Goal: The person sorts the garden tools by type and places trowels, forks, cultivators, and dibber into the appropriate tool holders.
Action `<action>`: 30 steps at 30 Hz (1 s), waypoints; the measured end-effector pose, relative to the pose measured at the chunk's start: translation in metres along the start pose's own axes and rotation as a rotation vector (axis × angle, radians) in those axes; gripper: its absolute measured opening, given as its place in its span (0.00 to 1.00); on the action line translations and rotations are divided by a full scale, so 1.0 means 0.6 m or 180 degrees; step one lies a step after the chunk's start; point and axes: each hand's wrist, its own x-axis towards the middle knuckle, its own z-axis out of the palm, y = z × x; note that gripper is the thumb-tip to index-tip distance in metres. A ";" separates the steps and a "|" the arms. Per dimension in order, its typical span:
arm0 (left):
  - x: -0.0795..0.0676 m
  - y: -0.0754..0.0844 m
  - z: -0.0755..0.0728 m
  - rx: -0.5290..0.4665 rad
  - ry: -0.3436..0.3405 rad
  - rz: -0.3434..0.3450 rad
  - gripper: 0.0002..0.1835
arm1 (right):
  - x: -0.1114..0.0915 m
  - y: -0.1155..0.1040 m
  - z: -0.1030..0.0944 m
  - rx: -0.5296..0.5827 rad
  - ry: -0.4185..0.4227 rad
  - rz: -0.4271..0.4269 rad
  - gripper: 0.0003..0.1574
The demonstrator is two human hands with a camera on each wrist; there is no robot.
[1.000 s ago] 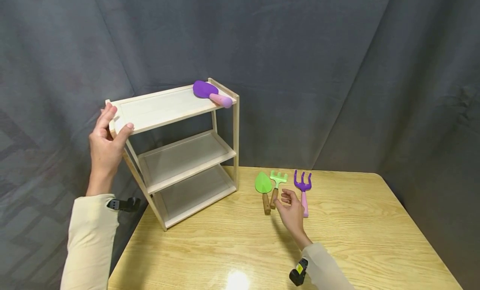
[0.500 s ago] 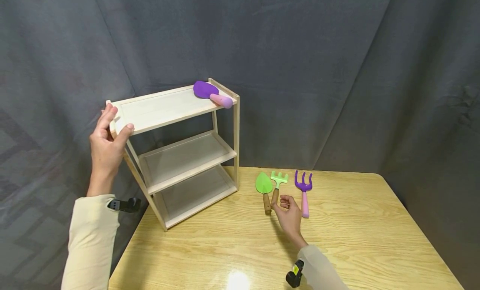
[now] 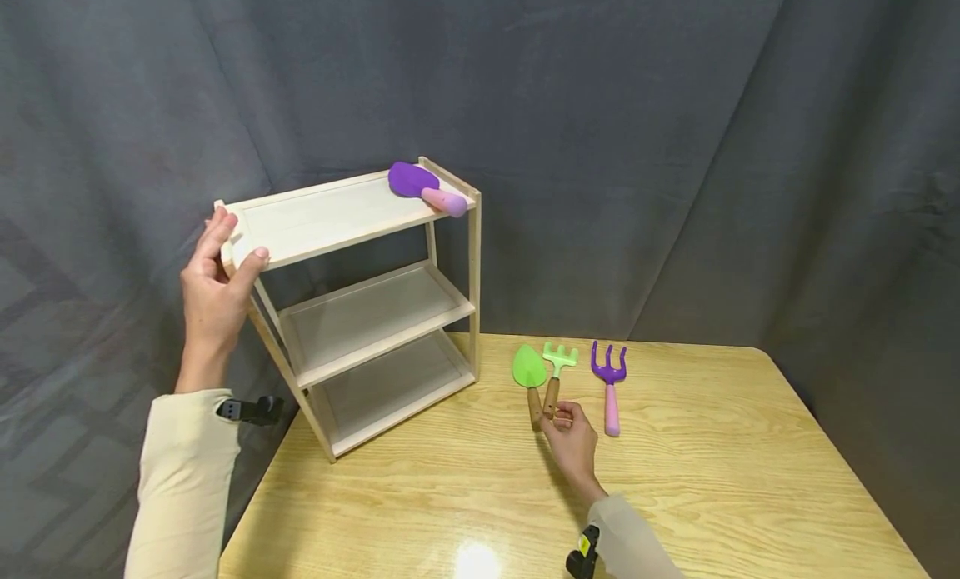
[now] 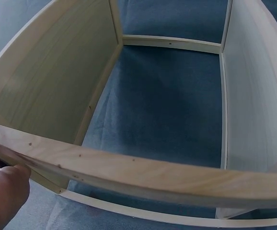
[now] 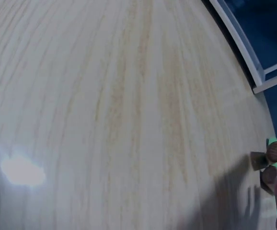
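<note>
In the head view, my left hand [image 3: 213, 300] grips the left end of the pale wooden shelf rack [image 3: 375, 358], thumb on the front edge of its top board. The left wrist view shows part of that hand at the frame's edge. My right hand [image 3: 573, 446] is at the lower ends of two wooden handles, fingers bent, with a gap between thumb and fingertips. Those handles belong to a green trowel [image 3: 529, 366] and a light green hand rake [image 3: 560, 358], side by side on the table. Whether a fingertip touches a handle is unclear.
A purple trowel with a pink handle [image 3: 442, 201] lies on the rack's top board, its handle over the front edge. To the right of my right hand, a purple hand fork [image 3: 609, 372] lies on the wooden table [image 3: 712, 479]. Grey curtain [image 3: 600, 146] hangs behind.
My right hand has shifted left and slightly down, away from the purple fork and to the wooden handle ends. My left hand keeps its grip on the rack.
</note>
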 end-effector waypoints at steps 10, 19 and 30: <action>-0.001 0.001 -0.001 0.0052 -0.0025 -0.0064 0.34 | -0.003 0.008 0.008 -0.0048 -0.0011 0.0055 0.24; -0.002 0.005 0.000 0.0165 -0.0082 -0.0095 0.34 | -0.001 0.011 0.010 -0.0126 -0.0001 0.0043 0.23; -0.009 0.025 0.006 0.0253 -0.0109 -0.0084 0.34 | -0.002 0.013 0.017 -0.0164 -0.0004 0.0048 0.22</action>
